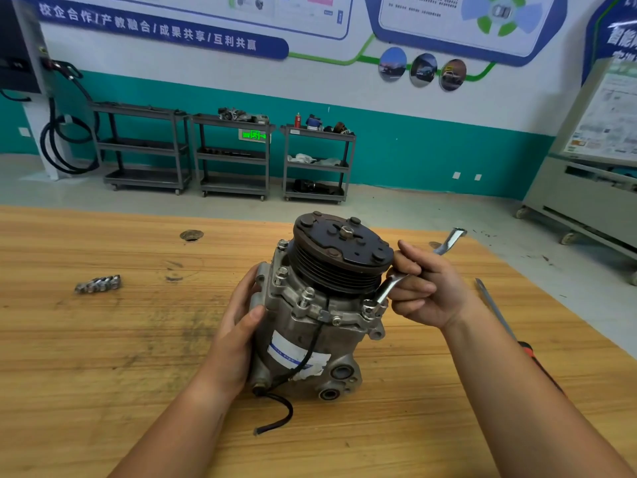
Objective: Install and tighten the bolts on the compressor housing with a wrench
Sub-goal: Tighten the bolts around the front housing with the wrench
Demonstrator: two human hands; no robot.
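Left hand (pixel 238 334) hides compressor (pixel 300 326) side; right hand (pixel 425 293) covers wrench (pixel 385 292) shank.

Screwdriver (pixel 496 310) on wooden table (pixel 103 357); three carts (pixel 231 157) behind.

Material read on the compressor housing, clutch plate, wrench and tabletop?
Housing: dull grey, rough matte surface, looks like cast aluminium, not certain. Clutch plate: dark brown, flat finish, likely steel with surface rust. Wrench: bright mirror-like highlights, probably chrome-plated steel. Tabletop: orange-brown with long grain lines, wood or wood laminate, scuffed dark in patches.
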